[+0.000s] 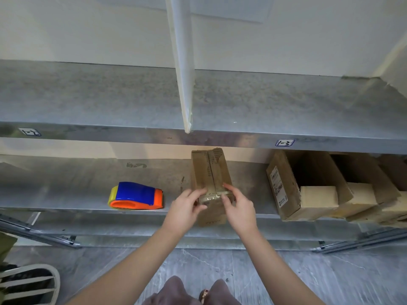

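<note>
Cardboard box: probably light, stiff, dentable. Left hand, right hand: fingers pinch taped near edge; best gripped at sides.

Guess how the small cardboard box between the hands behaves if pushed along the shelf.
Probably slides rather than tips: the cardboard box lies long and low on metal shelf. Likely light: left hand and right hand hold it by fingertips. Frayed top seam suggests dentable walls.

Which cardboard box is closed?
The narrow box mid-shelf, held by left hand and right hand at its taped near edge; the boxes at right gape open.
</note>
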Tool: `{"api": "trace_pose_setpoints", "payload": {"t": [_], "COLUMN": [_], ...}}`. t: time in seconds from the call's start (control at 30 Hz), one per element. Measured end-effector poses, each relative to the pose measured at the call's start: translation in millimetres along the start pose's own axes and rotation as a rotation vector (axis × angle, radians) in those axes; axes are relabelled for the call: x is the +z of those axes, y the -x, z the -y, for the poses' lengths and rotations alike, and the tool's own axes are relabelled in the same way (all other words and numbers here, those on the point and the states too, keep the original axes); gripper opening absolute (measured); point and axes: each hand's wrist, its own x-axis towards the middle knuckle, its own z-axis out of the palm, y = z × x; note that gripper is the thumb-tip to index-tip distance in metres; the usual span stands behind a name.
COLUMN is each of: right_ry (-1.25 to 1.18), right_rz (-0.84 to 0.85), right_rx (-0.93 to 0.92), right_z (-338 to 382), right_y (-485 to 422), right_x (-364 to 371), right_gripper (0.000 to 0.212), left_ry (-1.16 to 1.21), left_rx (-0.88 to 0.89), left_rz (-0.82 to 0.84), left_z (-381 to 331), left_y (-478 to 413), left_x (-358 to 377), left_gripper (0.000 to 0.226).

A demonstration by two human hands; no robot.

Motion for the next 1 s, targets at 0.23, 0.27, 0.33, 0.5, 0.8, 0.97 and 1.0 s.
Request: {"api": "trace_pose_setpoints", "payload": {"t": [0.23, 0.27, 0.33, 0.5, 0.8, 0.97, 1.0], "right_ry": [-0.04, -0.038, 0.008, 0.2, 0.12, -0.074, -0.102], "right_rz": [0.083, 0.082, 0.086, 0.099, 0.044, -0.076, -0.066], "right_rx": [0.057, 0.069, 0.073, 0.058, -0.027, -0.036, -0.032], "right_z": [-4, -4, -4, 4, -19, -26, -27], "right_y": [13, 13, 11, 4, 17, 40, 42], "right_x": [3, 2, 2, 8, -20, -16, -17], "right_gripper": [0.103, 0.107, 0.117, 0.124, 0.091, 0.072, 0.071], "left_ry": [0.28, 0.207, 0.026, -0.065, 0.087, 0.114, 0.118], "left_rx": [-0.026, -0.041, -0.076, -0.059, -0.085, -0.098, -0.094], "left_rz": [0.258, 0.275, 0.275, 0.278, 0.121, -0.046, -0.084], "left_z": [9, 14, 19, 23, 30, 18, 17], "left_y": [-24, -35, -57, -97, -52, -5, 2], "left_x": [-12, -21, -37, -48, -35, -27, -27], "left_gripper": [0.085, 0.093, 0.104, 0.104, 0.077, 0.069, 0.067]}}
